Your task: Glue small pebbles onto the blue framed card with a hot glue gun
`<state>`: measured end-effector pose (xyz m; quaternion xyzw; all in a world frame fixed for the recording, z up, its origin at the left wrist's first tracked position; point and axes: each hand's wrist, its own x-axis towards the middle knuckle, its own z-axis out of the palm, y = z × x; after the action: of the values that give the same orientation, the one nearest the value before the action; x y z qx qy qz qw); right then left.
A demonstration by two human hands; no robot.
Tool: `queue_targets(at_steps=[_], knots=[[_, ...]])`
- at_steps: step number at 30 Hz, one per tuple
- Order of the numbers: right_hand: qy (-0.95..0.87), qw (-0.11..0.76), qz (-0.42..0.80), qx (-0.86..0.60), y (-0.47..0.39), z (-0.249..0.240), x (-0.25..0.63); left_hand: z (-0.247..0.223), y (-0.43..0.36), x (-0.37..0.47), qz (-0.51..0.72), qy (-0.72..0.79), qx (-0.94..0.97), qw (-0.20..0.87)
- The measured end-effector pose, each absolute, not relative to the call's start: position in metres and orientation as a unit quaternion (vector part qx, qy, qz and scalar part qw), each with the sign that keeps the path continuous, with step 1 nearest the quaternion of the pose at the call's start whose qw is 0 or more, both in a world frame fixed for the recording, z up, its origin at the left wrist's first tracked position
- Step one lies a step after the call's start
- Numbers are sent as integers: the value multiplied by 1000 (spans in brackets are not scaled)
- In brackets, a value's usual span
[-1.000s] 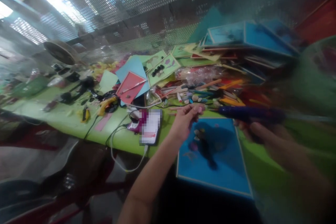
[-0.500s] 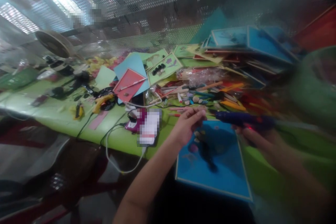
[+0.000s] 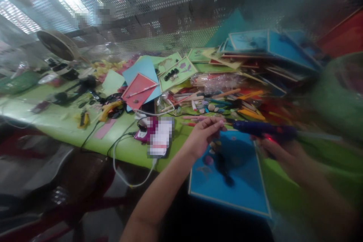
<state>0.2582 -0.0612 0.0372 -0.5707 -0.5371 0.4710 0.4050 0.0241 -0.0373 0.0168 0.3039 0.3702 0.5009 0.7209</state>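
Note:
My right hand (image 3: pixel 276 147) is wrapped round a dark blue glue gun (image 3: pixel 263 127), whose nozzle points left and whose red light glows. A glue stick (image 3: pixel 320 135) sticks out of its back end. At the nozzle tip, my left hand (image 3: pixel 208 130) has its fingers pinched together; what they hold is too small to make out. Below both hands lies a blue board (image 3: pixel 238 193) with a pale edge. On it are small pebbles, a round purplish piece (image 3: pixel 209 160) and a dark shape or shadow.
A phone (image 3: pixel 161 138) with a white cable lies left of my left arm. Sticks and pebbles (image 3: pixel 211 107) are heaped behind my hands. Blue boards (image 3: pixel 292 49) are stacked at the back right, by a green basin (image 3: pixel 340 87). Yellow pliers-like tools (image 3: pixel 83 119) lie left.
The fingers of my left hand have shifted very slightly right, towards the nozzle. The glue gun and the board have hardly moved.

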Motion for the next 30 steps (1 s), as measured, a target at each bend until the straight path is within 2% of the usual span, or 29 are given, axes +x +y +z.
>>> queue_targets(at_steps=[16, 30], knots=[[-542, 407, 474, -563, -61, 20, 267, 16, -37, 24, 508, 375, 287, 720], [-531, 405, 486, -564, -61, 31, 260, 13, -36, 23, 510, 375, 309, 710]])
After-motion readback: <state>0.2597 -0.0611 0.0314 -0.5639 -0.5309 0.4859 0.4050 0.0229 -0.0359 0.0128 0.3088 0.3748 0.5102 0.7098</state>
